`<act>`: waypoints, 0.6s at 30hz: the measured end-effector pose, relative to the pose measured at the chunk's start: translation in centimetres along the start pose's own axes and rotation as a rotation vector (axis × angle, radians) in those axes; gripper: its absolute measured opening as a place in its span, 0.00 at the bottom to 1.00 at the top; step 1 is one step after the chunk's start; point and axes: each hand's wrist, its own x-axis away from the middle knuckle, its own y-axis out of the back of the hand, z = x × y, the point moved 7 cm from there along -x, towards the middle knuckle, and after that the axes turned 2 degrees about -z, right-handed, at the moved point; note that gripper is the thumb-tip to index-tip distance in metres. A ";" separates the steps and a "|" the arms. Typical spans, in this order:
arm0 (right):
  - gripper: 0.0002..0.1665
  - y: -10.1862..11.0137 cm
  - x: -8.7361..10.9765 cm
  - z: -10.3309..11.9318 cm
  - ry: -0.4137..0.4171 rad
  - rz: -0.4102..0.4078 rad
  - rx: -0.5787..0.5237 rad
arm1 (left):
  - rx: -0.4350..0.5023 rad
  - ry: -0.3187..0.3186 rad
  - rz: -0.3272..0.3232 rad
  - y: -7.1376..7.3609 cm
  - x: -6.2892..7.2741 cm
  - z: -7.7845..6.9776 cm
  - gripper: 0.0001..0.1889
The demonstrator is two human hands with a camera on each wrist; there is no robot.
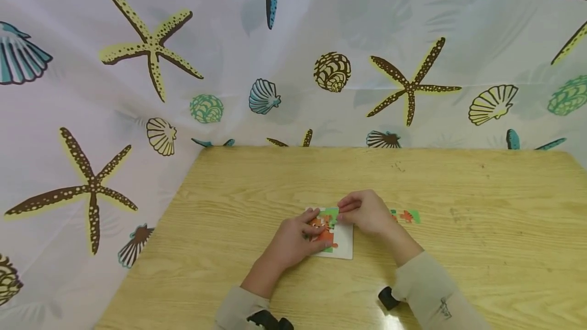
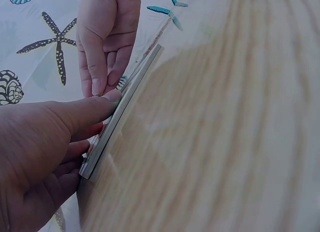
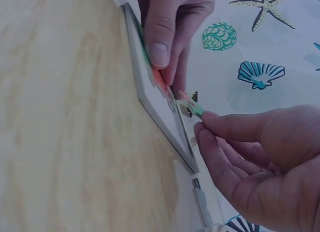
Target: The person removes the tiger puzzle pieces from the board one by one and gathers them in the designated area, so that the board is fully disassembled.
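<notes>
A small white puzzle board [image 1: 345,244] lies on the table, its left part covered with joined orange and green pieces [image 1: 326,237] that show an animal picture. My left hand [image 1: 289,242] rests on those pieces, with the fingers and thumb spread over them. Above the board's upper right part, my right hand [image 1: 369,213] pinches a jigsaw puzzle piece [image 3: 196,108] between thumb and index finger. That piece looks green and orange in the right wrist view, tilted close to the joined pieces. From the left wrist, the board [image 2: 120,114] appears edge-on and its face is mostly hidden.
Loose puzzle pieces [image 1: 409,216] in orange and green lie on the table right of the board, partly behind my right wrist. The wood-grain table [image 1: 206,248] meets a white curtain [image 1: 293,65] with starfish and shells along its back and left edges.
</notes>
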 end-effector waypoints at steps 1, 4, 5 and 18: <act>0.10 0.2 0.0 0.0 0.008 0.004 -0.007 | 0.000 0.004 0.002 0.0 0.0 0.0 0.23; 0.10 0.5 0.1 0.0 0.016 0.030 -0.018 | 0.007 0.019 0.008 -0.1 -0.1 0.0 0.23; 0.10 0.7 0.1 0.1 0.026 0.042 -0.011 | 0.012 0.022 0.008 0.0 -0.2 0.0 0.23; 0.08 1.5 0.4 -0.1 -0.026 0.073 -0.040 | 0.021 0.037 0.005 -0.1 -0.1 0.2 0.25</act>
